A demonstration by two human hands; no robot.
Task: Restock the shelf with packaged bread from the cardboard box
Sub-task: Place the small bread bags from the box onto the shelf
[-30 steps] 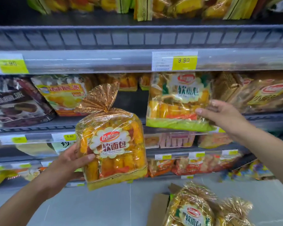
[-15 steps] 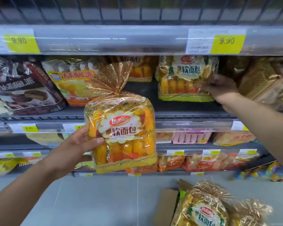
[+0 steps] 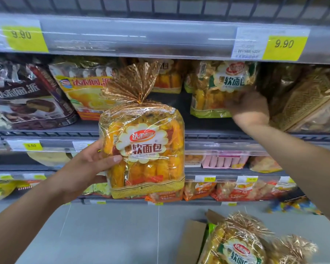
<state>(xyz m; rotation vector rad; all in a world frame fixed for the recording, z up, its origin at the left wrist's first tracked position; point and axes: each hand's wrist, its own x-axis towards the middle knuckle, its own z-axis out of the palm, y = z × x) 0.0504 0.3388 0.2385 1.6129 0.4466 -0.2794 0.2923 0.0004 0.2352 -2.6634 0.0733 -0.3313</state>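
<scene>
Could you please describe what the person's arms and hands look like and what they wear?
Both are bare: the left hand and right hand wear no gloves, and no sleeve, watch or bracelet shows on the left forearm or the right forearm.

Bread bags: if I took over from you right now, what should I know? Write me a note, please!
Left hand grips a gold-topped bread bag by its left side, up in front of the shelves, not on one yet.
Right hand is on a green-edged bread bag that sits on the shelf under the 9.90 tag; the grip is too blurred to tell.
Cardboard box is on the floor at lower right, with at least two more bread bags in it.
Done: the green-edged bag looks placed.
Left: shelve the gold-topped bag, then empty the box.
</scene>
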